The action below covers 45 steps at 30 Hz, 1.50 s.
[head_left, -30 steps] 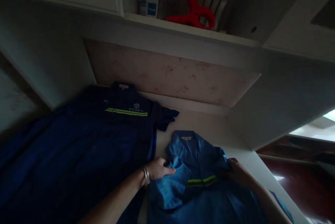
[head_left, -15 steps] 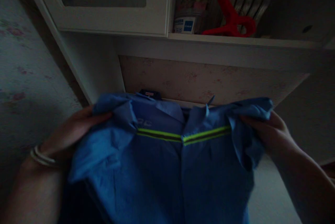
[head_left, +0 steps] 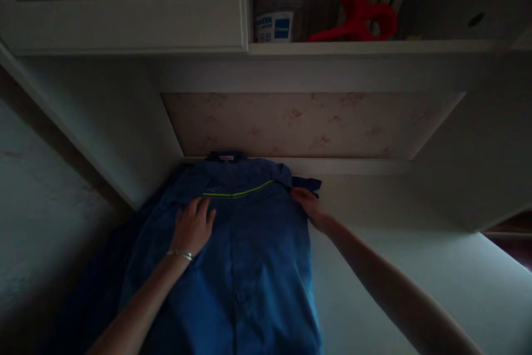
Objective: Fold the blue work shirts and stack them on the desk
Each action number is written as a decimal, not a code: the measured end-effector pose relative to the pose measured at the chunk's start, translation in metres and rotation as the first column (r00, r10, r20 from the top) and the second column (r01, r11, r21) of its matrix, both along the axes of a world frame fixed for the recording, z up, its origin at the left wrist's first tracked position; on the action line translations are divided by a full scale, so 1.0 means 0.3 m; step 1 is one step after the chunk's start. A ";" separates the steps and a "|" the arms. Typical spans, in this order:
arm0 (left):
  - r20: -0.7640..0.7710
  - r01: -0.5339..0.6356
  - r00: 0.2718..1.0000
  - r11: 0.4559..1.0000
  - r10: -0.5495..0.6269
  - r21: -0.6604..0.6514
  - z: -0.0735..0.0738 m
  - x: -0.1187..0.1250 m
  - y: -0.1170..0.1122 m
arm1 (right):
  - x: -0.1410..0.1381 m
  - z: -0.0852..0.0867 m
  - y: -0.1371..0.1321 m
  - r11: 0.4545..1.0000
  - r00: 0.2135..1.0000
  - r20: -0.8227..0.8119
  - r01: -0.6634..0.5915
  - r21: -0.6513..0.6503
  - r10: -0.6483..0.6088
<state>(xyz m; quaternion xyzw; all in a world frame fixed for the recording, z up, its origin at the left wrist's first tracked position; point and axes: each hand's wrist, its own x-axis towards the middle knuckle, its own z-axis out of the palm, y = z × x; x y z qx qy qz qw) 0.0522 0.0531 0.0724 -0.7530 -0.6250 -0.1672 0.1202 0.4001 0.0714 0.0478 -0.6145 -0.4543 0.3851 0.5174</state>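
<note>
A lighter blue work shirt [head_left: 249,266] with a yellow-green reflective stripe lies spread on top of a darker blue garment [head_left: 95,288] on the white desk [head_left: 374,266]. My left hand [head_left: 192,227], a bracelet on its wrist, rests flat with fingers spread on the shirt's left chest. Over at the shirt's right shoulder edge is my right hand [head_left: 310,208], fingers bent against the cloth near a dark sleeve end that pokes out. Whether it grips the fabric does not show.
The desk sits in a white alcove with pale flowered wallpaper [head_left: 307,122] behind. Overhead, a shelf [head_left: 374,47] holds a red plastic clamp [head_left: 357,11] and a labelled tub [head_left: 274,25], beside a cabinet door [head_left: 124,6]. A dark red floor shows at far right.
The lighter shirt was lifted from the desk's right side, held up by its shoulders, and now lies on the darker garment at left. Both hands went from gripping it to resting on it.
</note>
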 end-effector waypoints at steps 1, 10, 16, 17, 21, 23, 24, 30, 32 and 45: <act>0.028 0.071 0.997 0.996 -0.070 -0.052 -0.079 0.021 -0.040 | 0.013 -0.054 -0.094 0.998 0.998 -0.034 -0.055 -0.040 0.054; 0.067 0.161 0.986 0.964 -0.150 -0.211 -0.319 0.113 -0.165 | 0.097 -0.268 -0.531 0.978 0.979 0.031 -0.201 -0.054 0.203; 0.021 -0.057 0.998 0.972 0.064 -0.228 -0.173 0.022 -0.380 | 0.057 -0.164 -0.554 0.896 0.923 -0.269 -0.349 -0.276 0.277; -0.021 -0.126 0.992 0.961 0.125 -0.246 -0.163 -0.008 -0.438 | 0.054 -0.155 -0.570 0.849 0.886 -0.275 -0.446 -0.282 0.374; -0.192 -0.381 0.923 0.860 0.334 -0.340 -0.180 -0.147 -0.629 | 0.063 -0.176 -0.643 0.635 0.669 -0.165 -0.741 -0.219 0.725; -0.174 -0.428 0.903 0.786 0.393 -0.447 -0.194 -0.201 -0.670 | 0.070 -0.193 -0.663 0.612 0.651 -0.179 -0.757 -0.230 0.738; -0.142 -0.428 0.898 0.751 0.416 -0.503 -0.196 -0.219 -0.675 | 0.072 -0.196 -0.667 0.615 0.654 -0.221 -0.756 -0.225 0.723; 0.020 -0.395 0.887 0.781 0.460 -0.483 -0.155 -0.246 -0.668 | 0.041 -0.105 -0.663 0.634 0.530 -0.592 -0.772 -0.041 0.607; 0.021 -0.477 0.841 0.758 0.541 -0.444 -0.159 -0.250 -0.696 | 0.019 -0.089 -0.685 0.685 0.556 -0.640 -0.726 -0.064 0.530; 0.139 -0.545 0.778 0.768 0.613 -0.337 0.108 -0.574 -0.667 | -0.027 -0.003 -0.732 0.771 0.673 -0.642 -0.606 -0.194 0.367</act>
